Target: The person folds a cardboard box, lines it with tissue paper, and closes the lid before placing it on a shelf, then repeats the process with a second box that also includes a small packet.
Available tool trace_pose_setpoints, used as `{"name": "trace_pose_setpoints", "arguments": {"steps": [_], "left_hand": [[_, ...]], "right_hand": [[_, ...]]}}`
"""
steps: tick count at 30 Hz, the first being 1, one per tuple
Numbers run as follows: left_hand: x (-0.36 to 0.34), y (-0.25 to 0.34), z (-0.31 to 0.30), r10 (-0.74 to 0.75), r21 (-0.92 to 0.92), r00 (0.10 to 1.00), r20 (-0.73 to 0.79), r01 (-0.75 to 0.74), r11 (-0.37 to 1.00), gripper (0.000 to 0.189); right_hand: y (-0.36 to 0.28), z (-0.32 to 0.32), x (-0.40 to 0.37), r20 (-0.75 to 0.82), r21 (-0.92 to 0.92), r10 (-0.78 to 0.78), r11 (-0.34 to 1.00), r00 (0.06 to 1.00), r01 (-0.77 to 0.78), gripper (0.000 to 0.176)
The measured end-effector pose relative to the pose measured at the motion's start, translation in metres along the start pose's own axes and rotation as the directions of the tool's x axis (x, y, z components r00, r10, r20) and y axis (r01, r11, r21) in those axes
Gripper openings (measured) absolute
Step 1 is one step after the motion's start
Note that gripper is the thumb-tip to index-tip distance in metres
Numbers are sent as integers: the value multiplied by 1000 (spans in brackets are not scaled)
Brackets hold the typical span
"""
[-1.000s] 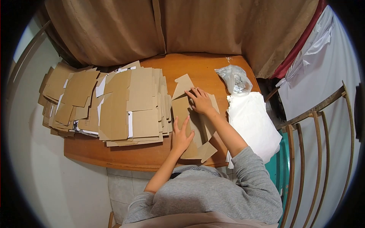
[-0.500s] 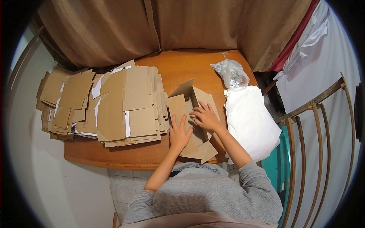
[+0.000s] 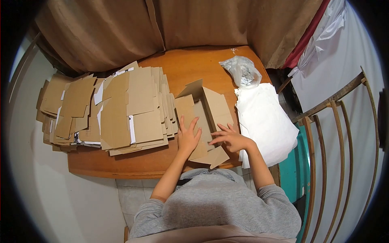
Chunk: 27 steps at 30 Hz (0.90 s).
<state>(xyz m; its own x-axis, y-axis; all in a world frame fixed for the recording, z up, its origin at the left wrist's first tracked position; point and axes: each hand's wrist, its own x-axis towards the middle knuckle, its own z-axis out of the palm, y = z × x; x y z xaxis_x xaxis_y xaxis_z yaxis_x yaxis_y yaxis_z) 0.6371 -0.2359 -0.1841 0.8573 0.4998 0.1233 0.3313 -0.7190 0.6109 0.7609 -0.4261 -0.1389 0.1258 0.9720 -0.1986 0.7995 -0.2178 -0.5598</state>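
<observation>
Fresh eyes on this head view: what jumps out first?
The big, untidy heap of flat cardboard filling the left of the wooden table. Next, the partly folded box near the front edge, left hand at its left side, right hand at its right. Then the bright white sheets to the right, a plastic bag beyond them.

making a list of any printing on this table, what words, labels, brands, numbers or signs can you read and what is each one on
No text can be read.
Cardboard pile: dark marks on white parts, too small to read.
Open box, white sheets: no lettering visible.
Plastic bag: nothing legible.
</observation>
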Motion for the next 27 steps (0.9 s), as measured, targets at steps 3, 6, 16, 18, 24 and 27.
{"name": "trace_pose_setpoints", "arguments": {"steps": [3, 6, 16, 18, 24, 27], "left_hand": [[-1, 2, -1, -9, -18, 1000, -12, 9, 1000, 46], [-1, 1, -2, -14, -27, 1000, -11, 14, 1000, 45], [1, -9, 1, 19, -89, 997, -81, -27, 996, 39], [1, -7, -1, -8, -92, 998, -69, 2, 996, 38], [2, -6, -5, -36, -99, 999, -3, 35, 994, 40], [4, -11, -5, -16, -68, 999, 32, 18, 998, 41]], "right_hand": [[-14, -3, -9, 44, 13, -12, 1000, 999, 12, 65], [-19, 0, -5, 30, -88, -10, 996, 1000, 13, 57], [-25, 13, 6, -179, 243, 67, 970, 982, -22, 34], [-27, 11, 4, -106, 280, 106, 957, 989, -73, 42], [-17, 21, 2, -139, 308, 101, 950, 985, -54, 41], [-17, 26, 4, -208, 263, 161, 959, 965, -103, 39]]}}
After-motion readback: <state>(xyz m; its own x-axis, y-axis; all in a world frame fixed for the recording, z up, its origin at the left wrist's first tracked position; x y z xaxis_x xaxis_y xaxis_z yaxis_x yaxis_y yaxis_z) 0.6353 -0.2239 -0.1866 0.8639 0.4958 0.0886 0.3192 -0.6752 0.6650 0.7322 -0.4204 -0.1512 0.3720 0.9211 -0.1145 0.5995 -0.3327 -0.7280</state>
